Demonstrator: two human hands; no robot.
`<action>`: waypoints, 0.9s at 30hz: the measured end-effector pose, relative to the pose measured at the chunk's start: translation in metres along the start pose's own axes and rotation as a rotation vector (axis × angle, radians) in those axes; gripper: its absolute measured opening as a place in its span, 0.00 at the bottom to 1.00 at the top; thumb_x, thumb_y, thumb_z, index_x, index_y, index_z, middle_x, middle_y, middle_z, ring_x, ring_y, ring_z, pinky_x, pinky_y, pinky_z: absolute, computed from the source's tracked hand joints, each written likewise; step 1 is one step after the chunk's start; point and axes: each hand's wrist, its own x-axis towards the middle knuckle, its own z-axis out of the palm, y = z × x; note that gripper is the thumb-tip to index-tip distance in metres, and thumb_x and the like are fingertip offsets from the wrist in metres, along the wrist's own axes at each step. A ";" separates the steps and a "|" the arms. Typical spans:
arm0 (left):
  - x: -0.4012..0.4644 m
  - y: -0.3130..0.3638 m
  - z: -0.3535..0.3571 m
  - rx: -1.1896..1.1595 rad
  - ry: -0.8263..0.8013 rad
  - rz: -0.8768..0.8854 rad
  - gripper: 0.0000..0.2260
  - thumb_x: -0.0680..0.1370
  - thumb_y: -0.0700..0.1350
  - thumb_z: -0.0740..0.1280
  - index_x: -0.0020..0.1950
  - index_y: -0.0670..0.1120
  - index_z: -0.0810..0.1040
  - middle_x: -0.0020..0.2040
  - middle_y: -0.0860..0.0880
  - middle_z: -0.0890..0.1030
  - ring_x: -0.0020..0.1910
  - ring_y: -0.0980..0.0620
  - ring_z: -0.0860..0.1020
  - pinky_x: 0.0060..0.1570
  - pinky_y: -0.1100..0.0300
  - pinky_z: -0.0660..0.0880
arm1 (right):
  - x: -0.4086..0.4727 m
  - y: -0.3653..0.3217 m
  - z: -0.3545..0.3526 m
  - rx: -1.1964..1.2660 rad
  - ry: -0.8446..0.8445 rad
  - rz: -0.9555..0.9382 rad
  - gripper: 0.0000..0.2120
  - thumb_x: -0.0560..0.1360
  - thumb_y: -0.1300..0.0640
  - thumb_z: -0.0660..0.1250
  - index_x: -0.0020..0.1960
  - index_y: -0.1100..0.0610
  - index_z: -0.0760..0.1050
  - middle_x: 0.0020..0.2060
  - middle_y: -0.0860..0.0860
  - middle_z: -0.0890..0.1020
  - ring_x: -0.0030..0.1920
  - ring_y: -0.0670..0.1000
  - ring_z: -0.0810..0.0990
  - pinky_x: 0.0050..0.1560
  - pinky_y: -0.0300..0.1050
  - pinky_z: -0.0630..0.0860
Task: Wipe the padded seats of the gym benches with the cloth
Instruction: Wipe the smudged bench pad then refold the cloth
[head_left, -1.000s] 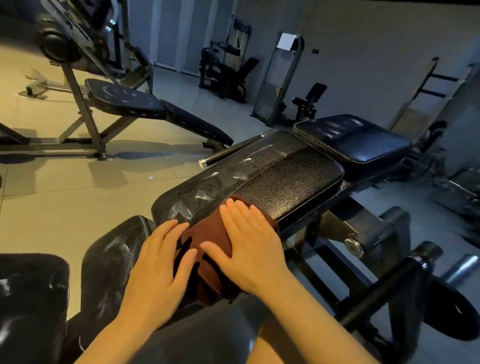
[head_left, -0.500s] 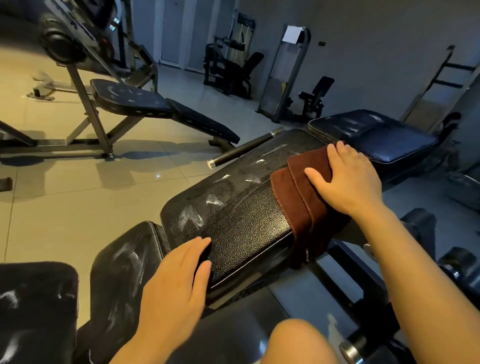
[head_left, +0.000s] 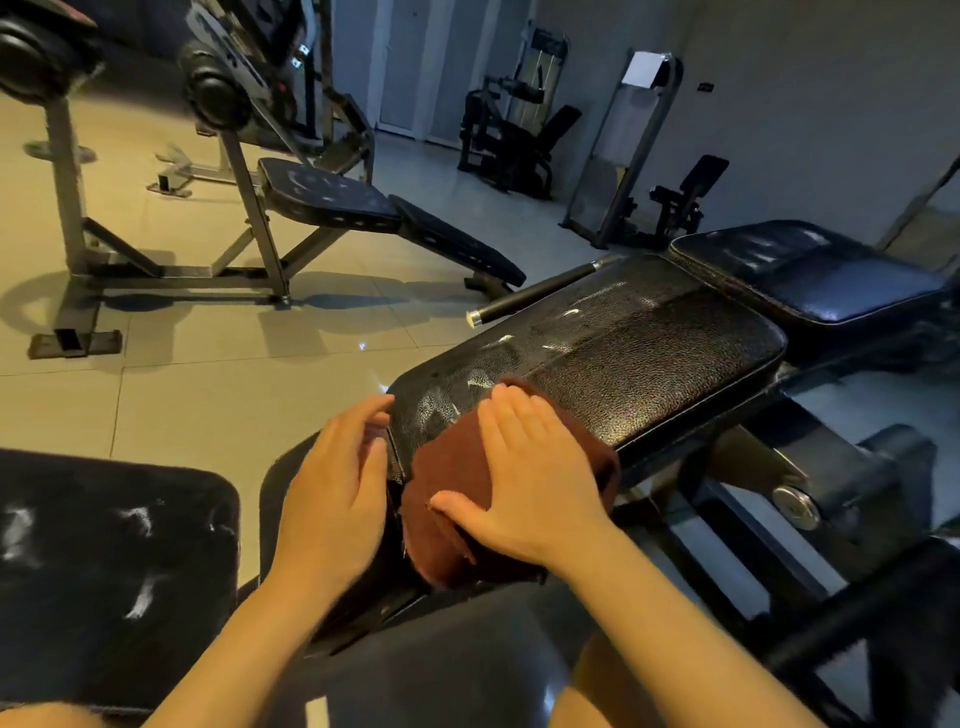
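Cloth (head_left: 511, 499) is lying at the near end of the padded seat (head_left: 613, 364) under my flat, open right hand (head_left: 530, 483), my left hand (head_left: 335, 493) is hovering relaxed and holding nothing, and I'm judging most smudges, plus the far bench (head_left: 384, 213), still undone.

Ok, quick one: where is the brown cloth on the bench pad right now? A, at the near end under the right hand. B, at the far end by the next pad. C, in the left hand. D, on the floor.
A: the right hand lies flat on the brown cloth at the near end of the bench pad, with the left hand beside it.
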 end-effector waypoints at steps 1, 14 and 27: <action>0.000 0.000 -0.003 -0.006 0.012 0.000 0.17 0.82 0.40 0.59 0.65 0.59 0.68 0.54 0.65 0.73 0.53 0.73 0.71 0.51 0.74 0.64 | -0.003 -0.011 0.005 0.021 0.000 -0.035 0.48 0.71 0.27 0.50 0.72 0.67 0.68 0.71 0.64 0.70 0.72 0.62 0.67 0.74 0.58 0.59; -0.012 0.020 -0.037 -0.142 -0.010 -0.149 0.14 0.82 0.40 0.58 0.61 0.59 0.69 0.53 0.62 0.74 0.52 0.70 0.72 0.49 0.71 0.68 | -0.034 -0.057 0.018 0.331 -0.063 -0.328 0.23 0.72 0.53 0.54 0.60 0.59 0.79 0.58 0.54 0.81 0.62 0.55 0.77 0.71 0.50 0.66; -0.079 0.031 -0.102 -0.258 -0.902 -0.683 0.22 0.83 0.59 0.51 0.57 0.45 0.78 0.40 0.47 0.80 0.39 0.49 0.77 0.38 0.61 0.73 | -0.151 -0.124 -0.044 1.240 -0.036 0.405 0.15 0.83 0.58 0.58 0.61 0.41 0.75 0.52 0.42 0.82 0.52 0.39 0.80 0.52 0.31 0.74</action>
